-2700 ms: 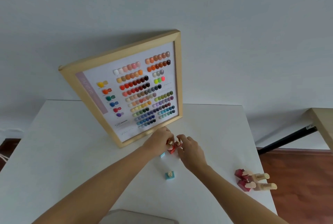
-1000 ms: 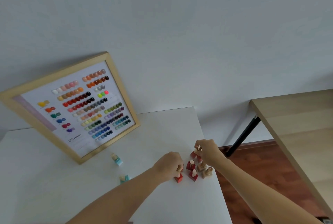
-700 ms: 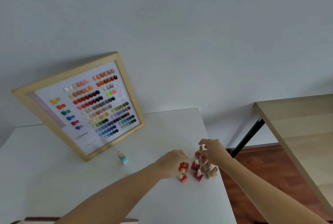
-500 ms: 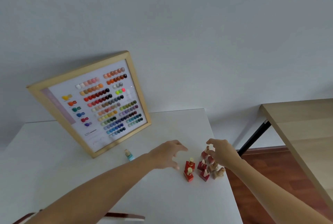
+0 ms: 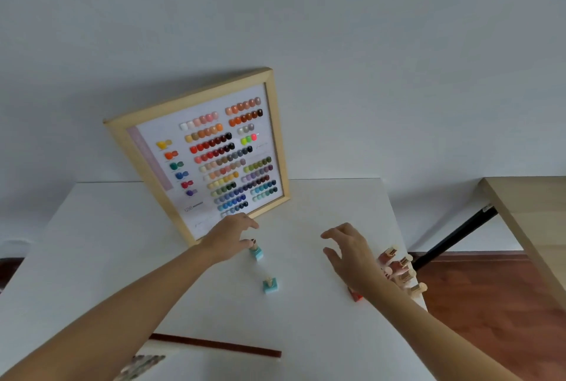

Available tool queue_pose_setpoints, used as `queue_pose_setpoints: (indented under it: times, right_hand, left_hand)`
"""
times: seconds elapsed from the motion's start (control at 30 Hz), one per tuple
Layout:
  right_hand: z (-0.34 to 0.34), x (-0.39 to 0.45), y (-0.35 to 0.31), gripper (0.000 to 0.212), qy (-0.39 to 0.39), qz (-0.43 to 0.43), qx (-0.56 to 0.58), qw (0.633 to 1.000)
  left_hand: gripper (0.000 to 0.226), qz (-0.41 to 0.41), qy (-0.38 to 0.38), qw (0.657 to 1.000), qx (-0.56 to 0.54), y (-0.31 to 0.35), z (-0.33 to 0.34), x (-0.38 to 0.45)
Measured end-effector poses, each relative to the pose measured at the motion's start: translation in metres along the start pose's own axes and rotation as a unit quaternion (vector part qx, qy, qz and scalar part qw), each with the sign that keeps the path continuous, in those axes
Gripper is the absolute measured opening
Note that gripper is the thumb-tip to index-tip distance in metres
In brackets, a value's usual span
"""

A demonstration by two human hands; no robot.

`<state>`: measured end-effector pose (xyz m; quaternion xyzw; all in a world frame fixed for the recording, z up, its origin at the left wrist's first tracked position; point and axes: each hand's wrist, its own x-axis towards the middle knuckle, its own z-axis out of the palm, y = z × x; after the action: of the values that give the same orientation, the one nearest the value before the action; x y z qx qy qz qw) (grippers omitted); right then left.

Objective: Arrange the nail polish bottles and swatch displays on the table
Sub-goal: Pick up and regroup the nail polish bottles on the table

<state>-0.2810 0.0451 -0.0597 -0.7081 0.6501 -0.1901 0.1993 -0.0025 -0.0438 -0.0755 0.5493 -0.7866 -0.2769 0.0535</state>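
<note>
Head view: a white table (image 5: 122,258) is seen from above, set against a pale wall. At its far side a wood-framed swatch display (image 5: 214,154) is propped up, tilted, with rows of coloured nail tips on its white card. The left hand (image 5: 228,236) is stretched out just in front of the display's lower edge, and its fingers are brought down around the cap of a light blue bottle (image 5: 256,252); contact looks likely, but whether the cap is actually pinched cannot be told. A second light blue bottle (image 5: 270,285) is stood upright on its own, nearer the camera, apart from both hands.

The right hand (image 5: 349,255) is held above the table with fingers spread and loosely bent, nothing gripped. Behind it, by the table's right edge, a cluster of red and pink bottles (image 5: 398,267) with pale gold caps is partly hidden by the wrist; one red bottle (image 5: 355,296) is glimpsed under the forearm.

At the near edge a flat board with a dark red rim (image 5: 214,345) is caught. To the right, a wooden table (image 5: 533,212) is seen over a reddish floor.
</note>
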Motion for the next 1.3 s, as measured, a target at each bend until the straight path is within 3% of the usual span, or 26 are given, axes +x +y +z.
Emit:
queue_pose_setpoints:
  times: [0.23, 0.37, 0.8, 1.3]
  right_hand:
    - [0.065, 0.000, -0.049, 0.034, -0.174, 0.002, 0.059, 0.983]
    - [0.088, 0.002, -0.064, 0.036, -0.196, 0.016, 0.063, 0.978]
    - [0.093, 0.008, -0.060, 0.022, -0.136, 0.047, 0.052, 0.988]
    - [-0.023, 0.009, 0.029, 0.016, 0.054, 0.138, 0.040, 0.988]
  left_hand:
    - [0.046, 0.038, -0.056, 0.997, 0.040, -0.015, 0.011, 0.002]
    - [0.041, 0.070, -0.057, 0.993, 0.079, -0.018, 0.017, 0.006]
    - [0.028, 0.088, -0.025, 0.992, 0.091, -0.015, 0.032, 0.016]
    - [0.023, 0.133, 0.009, 0.991, 0.016, 0.101, 0.053, 0.054]
